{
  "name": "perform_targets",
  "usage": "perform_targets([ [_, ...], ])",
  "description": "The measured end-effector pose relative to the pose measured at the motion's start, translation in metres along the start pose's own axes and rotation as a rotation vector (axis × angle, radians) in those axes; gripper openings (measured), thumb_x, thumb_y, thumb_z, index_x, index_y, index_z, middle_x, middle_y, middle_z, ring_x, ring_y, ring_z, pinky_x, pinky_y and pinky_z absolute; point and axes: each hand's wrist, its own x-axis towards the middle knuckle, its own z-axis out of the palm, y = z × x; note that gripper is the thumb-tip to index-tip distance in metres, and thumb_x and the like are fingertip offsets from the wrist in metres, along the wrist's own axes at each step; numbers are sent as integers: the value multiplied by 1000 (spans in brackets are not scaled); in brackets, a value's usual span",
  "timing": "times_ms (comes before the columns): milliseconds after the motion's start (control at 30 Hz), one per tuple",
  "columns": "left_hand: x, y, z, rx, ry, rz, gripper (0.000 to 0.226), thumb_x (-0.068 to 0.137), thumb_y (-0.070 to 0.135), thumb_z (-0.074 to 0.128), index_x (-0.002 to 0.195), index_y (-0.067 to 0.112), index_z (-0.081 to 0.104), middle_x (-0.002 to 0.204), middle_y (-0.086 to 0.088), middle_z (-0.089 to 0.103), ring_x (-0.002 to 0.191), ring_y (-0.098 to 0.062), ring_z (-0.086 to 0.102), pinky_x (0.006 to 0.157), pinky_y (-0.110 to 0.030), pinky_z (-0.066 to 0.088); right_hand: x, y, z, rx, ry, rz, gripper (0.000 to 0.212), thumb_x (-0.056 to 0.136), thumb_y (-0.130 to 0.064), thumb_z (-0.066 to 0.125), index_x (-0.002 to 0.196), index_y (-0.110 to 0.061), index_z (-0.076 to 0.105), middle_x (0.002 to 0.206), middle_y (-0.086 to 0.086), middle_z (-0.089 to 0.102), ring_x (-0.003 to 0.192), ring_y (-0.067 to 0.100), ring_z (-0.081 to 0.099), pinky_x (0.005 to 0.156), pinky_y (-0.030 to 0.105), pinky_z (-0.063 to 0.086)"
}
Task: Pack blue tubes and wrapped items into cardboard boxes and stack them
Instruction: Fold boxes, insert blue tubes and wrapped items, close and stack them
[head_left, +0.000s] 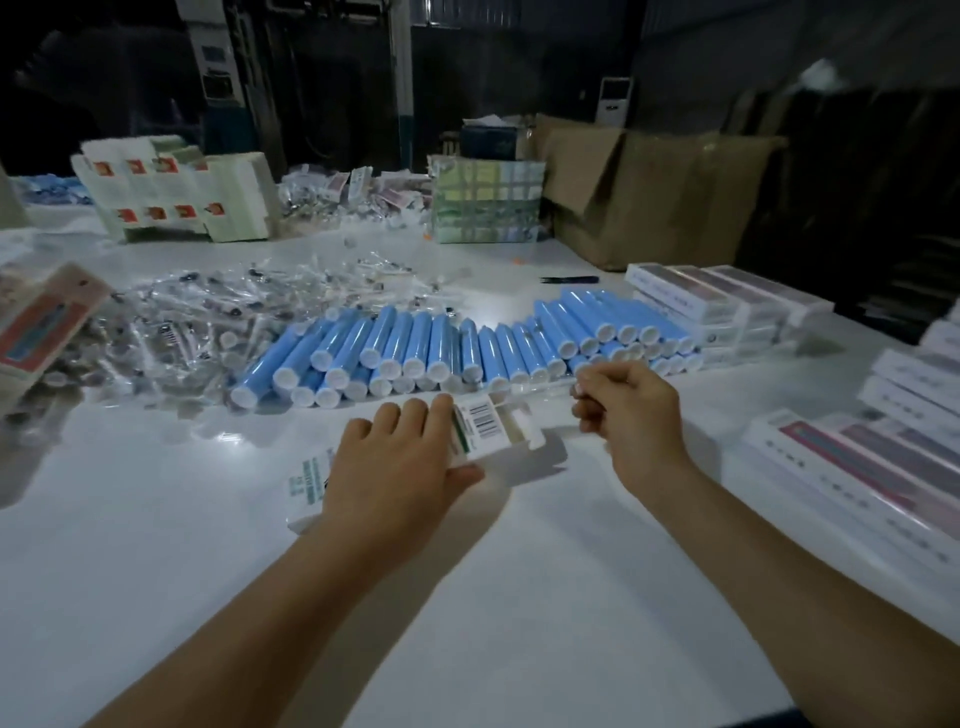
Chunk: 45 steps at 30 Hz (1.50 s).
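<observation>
My left hand (402, 457) grips a small white carton (493, 423) with a barcode, lying long on the white table (156, 571); its open end points right. My right hand (631, 410) hovers just right of that end with its fingers curled; whether they pinch anything is hidden. Behind both hands, a long heap of blue tubes (415, 348) with white caps lies across the table. Left of the tubes spreads a pile of clear-wrapped items (208, 312).
Finished white cartons are stacked at right (852, 457) and back right (727, 306). Flat printed carton blanks (176, 192) stand at the back left, more at the left edge (41, 322). A big brown cardboard box (649, 192) sits at the back. A dark pen (569, 280) lies near it.
</observation>
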Motion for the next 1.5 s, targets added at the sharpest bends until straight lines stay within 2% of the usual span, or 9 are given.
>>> perform_targets([
  [233,2,-2,1,15,25,-27,76,87,68,26,146,21,22,134,1,46,117,-21,45,94,-36,37,-1,-5,-1,14,92,-32,9,85,-4,66,78,-7,63,59,2,62,45,7,51,44,21,44],
  [500,1,1,2,13,47,-14,78,85,69,21,147,21,18,137,1,44,120,-21,42,95,-35,35,-17,5,18,-153,-39,-54,5,83,-7,68,78,-8,67,57,-3,65,45,4,53,46,17,44],
  [633,0,8,3,4,55,9,78,87,69,24,147,20,16,136,1,44,118,-20,43,95,-35,35,-25,10,27,-167,-24,-72,12,80,-13,73,82,-16,62,72,-5,70,63,6,68,52,16,49],
  [767,2,11,3,0,66,14,75,88,68,26,146,20,18,135,1,44,117,-20,43,94,-34,34,-37,11,33,-229,-122,-135,20,91,-23,61,71,-22,64,68,-7,71,63,4,69,49,11,46],
  [867,4,7,2,-13,74,-13,76,88,67,28,147,20,18,137,0,43,120,-21,42,94,-35,34,-41,10,37,-284,-185,-186,32,99,-38,42,80,-24,63,79,-8,73,75,4,70,61,17,52],
  [1000,5,1,2,-32,71,-49,75,87,67,30,146,22,20,140,-1,42,122,-22,42,96,-36,35,-37,9,29,-251,-63,-233,31,100,-29,41,84,-30,67,96,-8,64,86,-3,59,76,25,49],
  [1100,6,-3,2,-27,83,-92,71,88,67,32,143,22,23,136,0,44,119,-22,43,94,-36,36,-39,10,22,-197,-53,-209,29,100,-22,41,85,-33,64,84,-9,61,73,-1,55,69,18,41],
  [1300,7,-4,3,-18,109,-148,72,89,65,32,144,20,25,135,-2,46,118,-24,44,93,-38,36,-46,14,29,-165,-193,-163,25,100,-25,44,90,-31,67,80,-5,72,73,8,67,62,19,47],
  [1500,7,0,5,-13,119,-149,71,90,64,37,143,20,24,135,-3,45,119,-24,43,93,-37,36,-49,18,30,-193,-281,-171,28,101,-22,43,124,-24,58,85,-19,72,81,7,69,63,15,50],
])
